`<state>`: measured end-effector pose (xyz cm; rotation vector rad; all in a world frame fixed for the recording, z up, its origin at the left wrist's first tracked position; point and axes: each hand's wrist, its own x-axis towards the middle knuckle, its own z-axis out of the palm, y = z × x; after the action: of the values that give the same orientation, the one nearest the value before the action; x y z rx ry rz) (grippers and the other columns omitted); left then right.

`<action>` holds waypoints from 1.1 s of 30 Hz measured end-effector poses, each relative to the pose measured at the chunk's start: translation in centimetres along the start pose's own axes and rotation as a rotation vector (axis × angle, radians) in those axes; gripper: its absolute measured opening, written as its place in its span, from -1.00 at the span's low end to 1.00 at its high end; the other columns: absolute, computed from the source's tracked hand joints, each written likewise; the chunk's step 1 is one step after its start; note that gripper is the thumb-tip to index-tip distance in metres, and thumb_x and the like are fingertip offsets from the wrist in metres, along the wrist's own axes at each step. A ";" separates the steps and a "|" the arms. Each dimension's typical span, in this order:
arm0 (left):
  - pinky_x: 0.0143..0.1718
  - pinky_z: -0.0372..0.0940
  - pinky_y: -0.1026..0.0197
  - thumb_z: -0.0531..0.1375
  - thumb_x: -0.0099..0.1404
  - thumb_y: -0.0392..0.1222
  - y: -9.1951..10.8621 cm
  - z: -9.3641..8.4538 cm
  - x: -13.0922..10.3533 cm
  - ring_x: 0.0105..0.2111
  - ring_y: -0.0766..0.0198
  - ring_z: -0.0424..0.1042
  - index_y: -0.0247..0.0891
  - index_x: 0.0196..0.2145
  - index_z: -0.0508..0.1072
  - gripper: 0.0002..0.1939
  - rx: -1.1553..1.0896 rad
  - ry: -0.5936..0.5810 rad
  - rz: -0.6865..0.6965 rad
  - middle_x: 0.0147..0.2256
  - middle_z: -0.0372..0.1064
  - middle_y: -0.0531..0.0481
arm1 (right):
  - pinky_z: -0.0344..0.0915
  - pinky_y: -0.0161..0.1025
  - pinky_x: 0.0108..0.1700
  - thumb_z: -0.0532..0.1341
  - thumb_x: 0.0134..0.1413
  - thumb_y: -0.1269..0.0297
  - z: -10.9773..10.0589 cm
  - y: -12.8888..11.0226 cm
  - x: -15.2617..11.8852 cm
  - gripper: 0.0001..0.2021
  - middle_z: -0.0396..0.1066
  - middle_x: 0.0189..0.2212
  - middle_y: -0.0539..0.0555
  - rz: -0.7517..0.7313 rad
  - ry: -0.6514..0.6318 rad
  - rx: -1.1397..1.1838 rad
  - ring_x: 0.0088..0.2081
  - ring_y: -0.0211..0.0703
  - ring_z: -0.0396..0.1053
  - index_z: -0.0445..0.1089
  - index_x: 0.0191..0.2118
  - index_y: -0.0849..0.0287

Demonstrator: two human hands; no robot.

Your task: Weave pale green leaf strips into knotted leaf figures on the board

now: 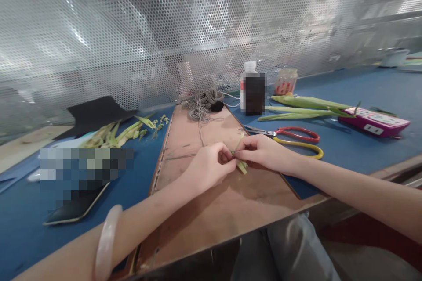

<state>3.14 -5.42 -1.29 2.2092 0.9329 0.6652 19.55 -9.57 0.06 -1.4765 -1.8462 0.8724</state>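
Note:
Over the wooden board, my left hand [213, 164] and my right hand [260, 151] meet with their fingertips pinched together on a small pale green leaf piece [242, 167]. One end of it points up past my right fingers, and another hangs below them. A grey cord [201, 134] runs from a tangled pile [204, 100] down toward my left hand. Whether the cord passes between my fingers is hidden. Scissors [298, 136] with one red and one yellow handle lie just right of my right hand.
The board [211, 224] lies on a blue tabletop. Leaf scraps [128, 134] and a dark phone-like object [79, 206] are at left. A bottle [252, 92], a jar [286, 81], long green leaves [306, 102] and a purple box [374, 121] are at right. Perforated metal [211, 22] stands behind.

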 end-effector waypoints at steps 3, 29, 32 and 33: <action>-0.54 0.12 0.33 0.12 0.06 -0.23 0.2 -0.1 0.0 -0.55 0.38 0.24 -0.30 -0.49 0.32 -0.92 -0.030 -0.011 0.006 -0.56 0.28 0.08 | 0.05 -0.38 -0.52 0.09 -0.05 0.28 0.0 0.0 0.0 -0.82 0.32 -0.61 -0.03 0.008 0.006 0.034 -0.56 -0.34 0.20 0.31 -0.54 0.25; -0.33 0.16 0.26 0.08 0.17 -0.27 0.2 0.3 -0.8 -0.35 0.30 0.27 -0.25 -0.38 0.26 -0.97 0.392 0.142 0.332 -0.39 0.26 0.04 | 0.01 -0.39 -0.56 0.10 -0.12 0.29 0.2 1.0 0.2 -0.84 0.23 -0.64 -0.05 0.019 0.042 0.130 -0.60 -0.39 0.08 0.34 -0.54 0.25; -0.31 0.15 0.25 0.06 0.19 -0.27 0.2 0.2 -0.8 -0.35 0.30 0.27 -0.26 -0.39 0.28 -0.96 0.439 0.146 0.358 -0.40 0.28 0.03 | -0.01 -0.39 -0.58 0.10 -0.12 0.30 0.2 0.9 0.2 -0.85 0.21 -0.66 -0.06 0.025 0.042 0.141 -0.62 -0.40 0.06 0.33 -0.55 0.25; -0.30 0.15 0.24 0.05 0.20 -0.27 0.2 0.2 -0.8 -0.36 0.29 0.27 -0.26 -0.40 0.29 -0.95 0.452 0.145 0.367 -0.40 0.28 0.02 | -0.02 -0.39 -0.59 0.10 -0.13 0.30 0.2 0.8 0.2 -0.85 0.20 -0.67 -0.07 0.027 0.044 0.141 -0.62 -0.40 0.06 0.32 -0.55 0.25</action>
<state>2.91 -6.22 -1.43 2.8075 0.8121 0.8568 19.84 -9.30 -0.72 -1.4246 -1.7008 0.9552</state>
